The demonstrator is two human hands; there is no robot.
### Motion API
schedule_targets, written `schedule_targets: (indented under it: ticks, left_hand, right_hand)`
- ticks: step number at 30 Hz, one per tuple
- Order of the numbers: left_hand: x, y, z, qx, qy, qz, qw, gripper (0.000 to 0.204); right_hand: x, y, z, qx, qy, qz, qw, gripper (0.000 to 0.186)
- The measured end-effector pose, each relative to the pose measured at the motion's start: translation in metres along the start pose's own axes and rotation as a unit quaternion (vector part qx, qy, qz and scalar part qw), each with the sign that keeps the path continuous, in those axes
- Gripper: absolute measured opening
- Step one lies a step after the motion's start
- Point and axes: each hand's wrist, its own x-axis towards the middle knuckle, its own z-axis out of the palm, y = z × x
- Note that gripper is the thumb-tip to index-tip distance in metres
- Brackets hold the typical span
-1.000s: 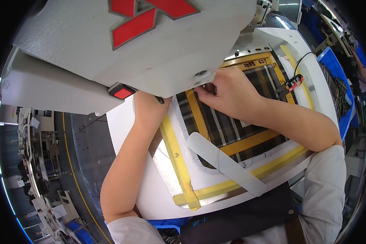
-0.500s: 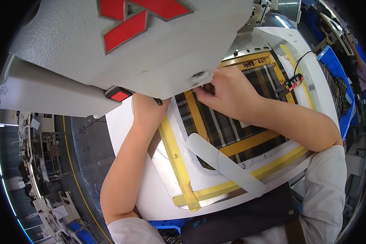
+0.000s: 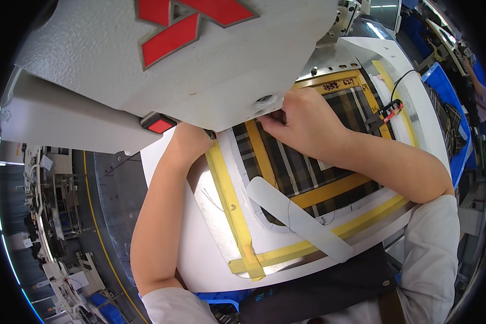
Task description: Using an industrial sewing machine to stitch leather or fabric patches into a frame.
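Note:
A large light-grey sewing machine head [image 3: 221, 81] covers the upper left and hides its needle area. Beneath it lies dark plaid fabric [image 3: 329, 156], framed by a template with yellow strips [image 3: 329, 190]. My right hand [image 3: 310, 121] is over the fabric beside the machine's lower edge. Its fingers are curled together in a pinch; the tips and anything between them are hidden. My left hand [image 3: 191, 141] reaches under the machine head, fingers out of sight behind it. A pale, round-ended plastic strip [image 3: 302, 220] lies slantwise across the template's near left corner, with loose thread by it.
A red and black clip [image 3: 390, 110] with a dark cable sits at the template's right side. Blue bins [image 3: 449, 116] with plaid pieces stand to the right. A red button [image 3: 159, 125] is on the machine's underside. Yellow tape [image 3: 229, 202] borders the template on the white table.
My left hand and forearm have shifted a little to the left, uncovering more of the shiny plate beside the tape. My right hand stays nearly where it was.

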Motion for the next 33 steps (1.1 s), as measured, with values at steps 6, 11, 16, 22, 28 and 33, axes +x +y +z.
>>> schedule_targets:
  ticks: [6,11,16,22,28,33]
  left_hand:
    - [0.001,-0.005,0.000,0.025,-0.036,-0.025,0.999,0.027]
    - [0.003,-0.002,0.006,-0.004,-0.019,-0.043,0.999,0.027]
    - [0.005,0.004,0.004,-0.032,-0.021,-0.023,0.999,0.027]
    - [0.006,0.005,0.010,-0.070,-0.019,0.020,0.997,0.027]
    - [0.006,0.005,0.010,-0.099,-0.030,0.045,0.994,0.028]
    - [0.005,0.009,0.008,-0.072,-0.014,0.070,0.995,0.029]
  right_hand:
    - [-0.001,-0.001,0.000,0.001,0.017,0.005,1.000,0.016]
    - [0.000,-0.001,-0.002,-0.013,0.008,0.028,0.999,0.018]
    - [0.000,-0.001,-0.002,-0.012,0.015,0.018,1.000,0.018]
    - [0.000,-0.001,-0.002,-0.023,0.011,0.018,1.000,0.018]
    - [0.001,0.000,-0.002,-0.024,0.001,0.020,1.000,0.019]
    - [-0.003,-0.001,-0.001,0.008,0.012,0.027,1.000,0.022]
